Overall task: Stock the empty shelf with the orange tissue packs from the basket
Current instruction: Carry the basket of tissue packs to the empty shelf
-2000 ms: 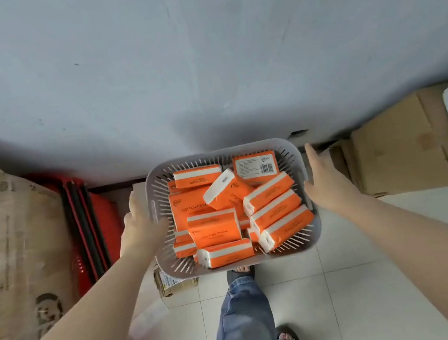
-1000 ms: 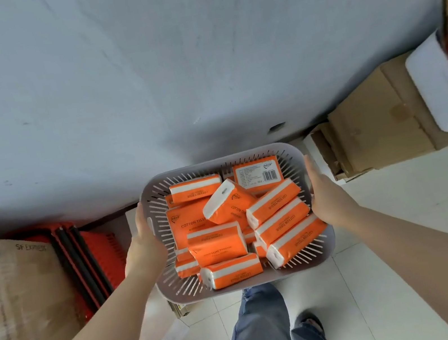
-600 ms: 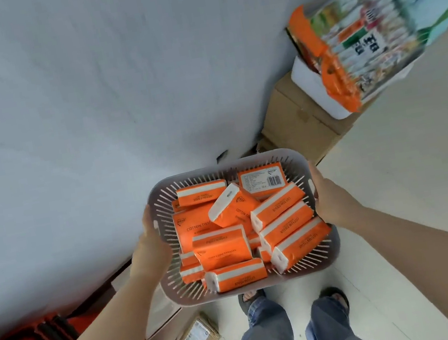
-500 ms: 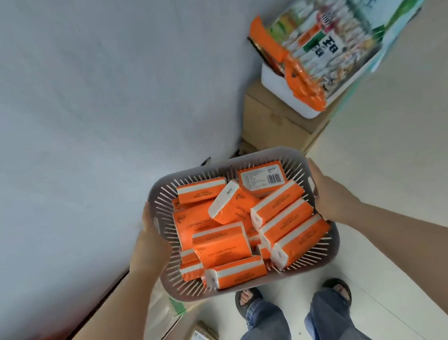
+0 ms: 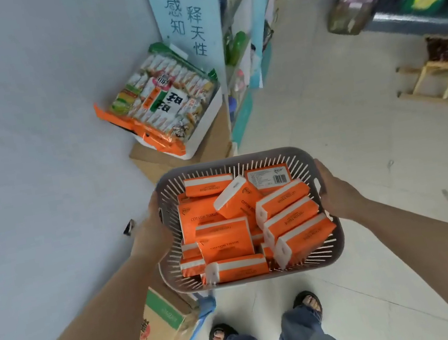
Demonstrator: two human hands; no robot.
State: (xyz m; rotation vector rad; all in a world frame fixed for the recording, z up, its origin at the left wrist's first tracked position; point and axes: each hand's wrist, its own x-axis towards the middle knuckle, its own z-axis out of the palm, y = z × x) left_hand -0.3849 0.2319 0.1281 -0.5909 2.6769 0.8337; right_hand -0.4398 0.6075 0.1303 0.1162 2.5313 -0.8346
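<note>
The grey slotted basket (image 5: 308,155) hangs between both hands, long axis across the body: left hand (image 5: 152,235) and right hand (image 5: 338,196) each clamp an end rim. Orange tissue packs (image 5: 224,242) are heaped inside it. Beyond the basket, blue shelving (image 5: 241,48) stands ahead-left, with a snack bundle (image 5: 164,102) on boxes beside it. No empty shelf is identifiable.

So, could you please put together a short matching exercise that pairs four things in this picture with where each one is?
Things:
1. orange tissue packs
2. left hand
3. big snack bag
4. cardboard box with a green band

Places:
A. on the floor by the wall, lower left
B. on a white box against the wall, beyond the basket
C. piled inside the grey basket
D. gripping the basket's left side

Pairs: 1-C, 2-D, 3-B, 4-A
</note>
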